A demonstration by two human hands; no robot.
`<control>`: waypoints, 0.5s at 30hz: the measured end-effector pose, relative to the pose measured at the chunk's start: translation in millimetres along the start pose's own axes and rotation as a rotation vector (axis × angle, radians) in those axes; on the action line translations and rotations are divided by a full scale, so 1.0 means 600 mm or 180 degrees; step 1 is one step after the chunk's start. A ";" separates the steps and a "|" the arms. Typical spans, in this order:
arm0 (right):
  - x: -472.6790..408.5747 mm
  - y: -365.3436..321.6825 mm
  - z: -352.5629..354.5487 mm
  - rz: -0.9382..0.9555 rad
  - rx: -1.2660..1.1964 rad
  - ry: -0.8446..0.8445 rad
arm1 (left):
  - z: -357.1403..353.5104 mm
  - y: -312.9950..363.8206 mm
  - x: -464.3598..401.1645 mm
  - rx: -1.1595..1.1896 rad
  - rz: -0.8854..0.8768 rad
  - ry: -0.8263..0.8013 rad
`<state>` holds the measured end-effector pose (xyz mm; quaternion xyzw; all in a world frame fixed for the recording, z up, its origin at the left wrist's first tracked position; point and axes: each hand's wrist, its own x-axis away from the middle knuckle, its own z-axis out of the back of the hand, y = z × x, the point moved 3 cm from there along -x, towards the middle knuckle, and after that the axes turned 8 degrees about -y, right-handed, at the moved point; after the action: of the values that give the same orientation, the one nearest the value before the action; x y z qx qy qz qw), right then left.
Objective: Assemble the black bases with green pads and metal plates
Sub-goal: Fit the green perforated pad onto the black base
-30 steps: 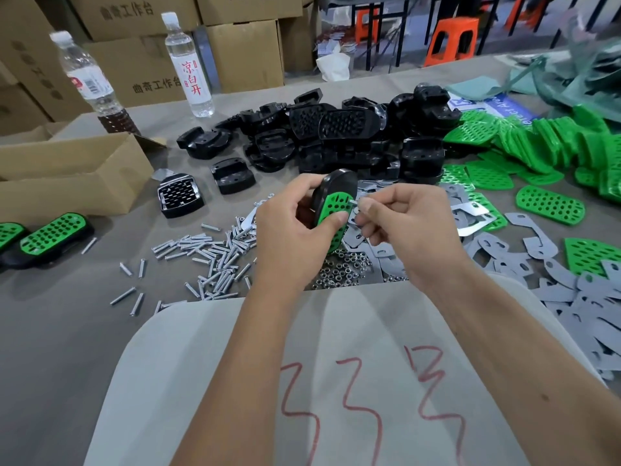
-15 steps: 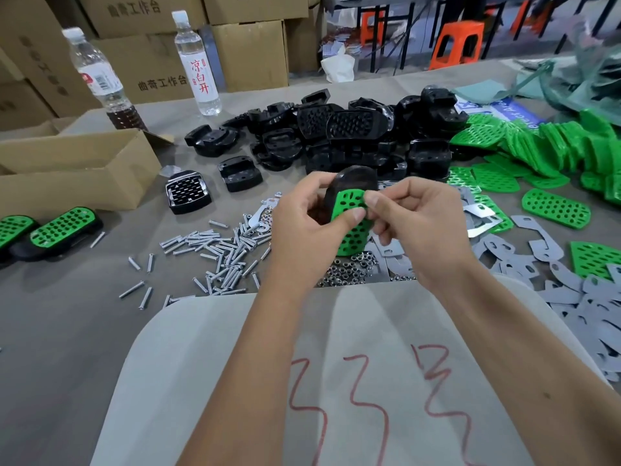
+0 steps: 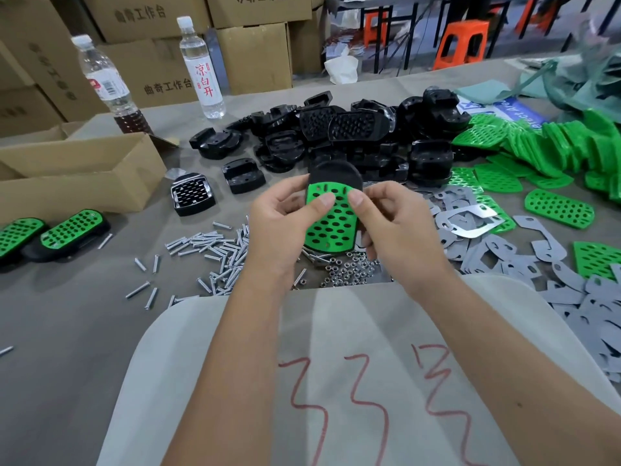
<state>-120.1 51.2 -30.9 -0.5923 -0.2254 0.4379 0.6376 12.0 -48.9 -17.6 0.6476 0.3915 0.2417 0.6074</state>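
I hold one black base [image 3: 336,171] with a perforated green pad [image 3: 331,223] on its face, above the table's middle. My left hand [image 3: 280,227] grips its left side, thumb on the pad's top. My right hand [image 3: 391,223] grips the right side, thumb beside the left thumb. A heap of black bases [image 3: 353,142] lies behind. Green pads [image 3: 551,153] pile at the right. Grey metal plates [image 3: 504,257] spread at the right front. Two assembled bases with green pads [image 3: 72,230] lie at the far left.
Loose screws [image 3: 208,250] and small nuts [image 3: 349,270] lie under my hands. An open cardboard box [image 3: 77,176] stands at the left, two bottles [image 3: 201,68] behind it. A white sheet with red marks [image 3: 336,381] covers the front. Cartons and orange stools stand behind the table.
The base has turned from edge-on to face me, so the whole green pad shows. Both thumbs now press on the pad's top. The camera has shifted slightly.
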 end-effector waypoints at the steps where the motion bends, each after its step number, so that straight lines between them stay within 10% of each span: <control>1: 0.004 -0.001 -0.006 0.0078 0.0405 -0.0107 | 0.008 -0.001 -0.002 0.0047 0.0043 0.0239; 6: 0.019 -0.008 -0.051 0.0358 0.2945 -0.1318 | 0.051 -0.003 -0.007 0.0411 0.0306 0.1148; 15: 0.009 -0.010 -0.016 0.0369 0.1471 -0.0365 | 0.046 -0.009 -0.007 0.0215 0.0635 0.0914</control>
<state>-107.5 50.7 -28.5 -0.4168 -0.1207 0.5466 0.7162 30.1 -68.9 -26.0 0.6622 0.4160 0.3774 0.4961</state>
